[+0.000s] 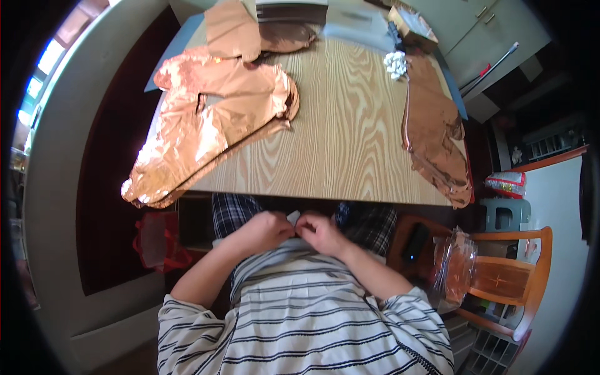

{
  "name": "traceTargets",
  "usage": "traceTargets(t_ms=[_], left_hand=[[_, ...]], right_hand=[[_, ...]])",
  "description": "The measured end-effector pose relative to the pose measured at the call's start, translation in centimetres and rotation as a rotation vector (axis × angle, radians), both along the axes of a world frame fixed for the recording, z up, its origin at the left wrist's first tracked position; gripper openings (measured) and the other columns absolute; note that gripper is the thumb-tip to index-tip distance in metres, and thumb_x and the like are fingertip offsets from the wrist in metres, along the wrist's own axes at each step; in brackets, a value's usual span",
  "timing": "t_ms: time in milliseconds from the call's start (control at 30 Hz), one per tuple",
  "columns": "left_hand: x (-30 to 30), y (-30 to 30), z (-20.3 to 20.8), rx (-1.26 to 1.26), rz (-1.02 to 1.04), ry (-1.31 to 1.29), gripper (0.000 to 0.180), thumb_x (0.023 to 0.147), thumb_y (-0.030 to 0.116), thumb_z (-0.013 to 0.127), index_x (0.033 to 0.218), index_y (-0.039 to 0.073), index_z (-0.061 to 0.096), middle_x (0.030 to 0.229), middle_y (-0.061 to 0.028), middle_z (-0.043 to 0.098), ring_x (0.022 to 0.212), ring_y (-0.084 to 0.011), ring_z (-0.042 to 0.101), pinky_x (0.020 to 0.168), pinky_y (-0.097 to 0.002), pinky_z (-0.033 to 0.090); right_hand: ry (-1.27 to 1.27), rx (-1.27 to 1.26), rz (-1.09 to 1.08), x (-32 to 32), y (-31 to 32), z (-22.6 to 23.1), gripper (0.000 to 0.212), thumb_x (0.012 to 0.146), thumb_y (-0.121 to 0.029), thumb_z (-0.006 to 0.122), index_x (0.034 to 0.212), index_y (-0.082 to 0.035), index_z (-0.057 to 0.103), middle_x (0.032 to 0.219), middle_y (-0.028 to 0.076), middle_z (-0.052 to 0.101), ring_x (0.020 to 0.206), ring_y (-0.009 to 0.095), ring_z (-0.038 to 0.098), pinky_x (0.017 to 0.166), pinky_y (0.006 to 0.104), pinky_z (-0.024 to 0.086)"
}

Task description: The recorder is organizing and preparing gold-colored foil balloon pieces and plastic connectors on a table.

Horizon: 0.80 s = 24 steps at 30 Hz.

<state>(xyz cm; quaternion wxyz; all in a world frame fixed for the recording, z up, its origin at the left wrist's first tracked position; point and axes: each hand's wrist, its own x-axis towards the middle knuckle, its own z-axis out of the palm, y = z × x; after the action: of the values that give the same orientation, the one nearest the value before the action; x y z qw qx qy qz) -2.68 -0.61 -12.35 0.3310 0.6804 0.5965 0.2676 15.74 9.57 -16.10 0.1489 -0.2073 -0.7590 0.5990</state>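
Both hands are together over my lap, just below the table's near edge. My left hand (270, 230) has its fingers curled in. My right hand (322, 232) faces it with thumb and fingers pinched together. A small pale piece (292, 217) shows between the fingertips; its kind is too small to tell. On the table's left lies a stack of flat, shiny rose-gold foil balloons (219, 119), creased and uninflated. Another flat stack of copper-coloured foil balloons (434, 125) lies along the right edge. Neither hand touches these stacks.
The wood-grain table (337, 137) stands before me. Toward its far right are a small white heap (395, 64), clear plastic bags (356, 31) and an open box (414, 28). A wooden chair (506, 278) at right carries a plastic-wrapped copper-coloured pack (455, 265). A red bag (161, 240) is at lower left.
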Motion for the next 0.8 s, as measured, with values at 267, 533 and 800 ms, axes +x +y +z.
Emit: traceTargets(t_ms=[267,533,800], left_hand=[[0.7,0.2,10.9,0.446,-0.078,-0.083,0.015,0.074,0.002,0.072,0.089,0.003,0.071,0.077,-0.0087,0.063,0.069,-0.028,0.063,0.065,-0.0384,0.051],[-1.2,-0.8,15.8,0.131,0.085,-0.279,0.008,0.079,0.001,0.072,0.087,0.001,0.071,0.079,-0.0063,0.063,0.068,-0.018,0.062,0.066,-0.0284,0.049],[2.9,0.9,12.6,0.27,0.587,-1.279,0.008,0.086,0.004,0.064,0.092,0.001,0.068,0.075,-0.0074,0.062,0.064,-0.0162,0.052,0.057,-0.0301,0.037]], right_hand=[[0.372,-1.033,0.155,-0.1,-2.9,8.2,0.044,0.107,-0.03,0.035,0.138,0.0,0.039,0.131,0.01,0.047,0.121,0.015,0.047,0.104,0.0303,0.037],[0.327,0.032,0.075,0.6,0.8,15.4,0.015,0.099,-0.015,0.057,0.091,-0.003,0.061,0.08,0.005,0.057,0.066,0.016,0.053,0.06,0.0267,0.044],[0.419,0.502,0.126,0.3,-2.1,13.1,0.009,0.086,-0.005,0.066,0.086,-0.001,0.058,0.072,0.009,0.049,0.06,0.027,0.054,0.054,0.0358,0.044]])
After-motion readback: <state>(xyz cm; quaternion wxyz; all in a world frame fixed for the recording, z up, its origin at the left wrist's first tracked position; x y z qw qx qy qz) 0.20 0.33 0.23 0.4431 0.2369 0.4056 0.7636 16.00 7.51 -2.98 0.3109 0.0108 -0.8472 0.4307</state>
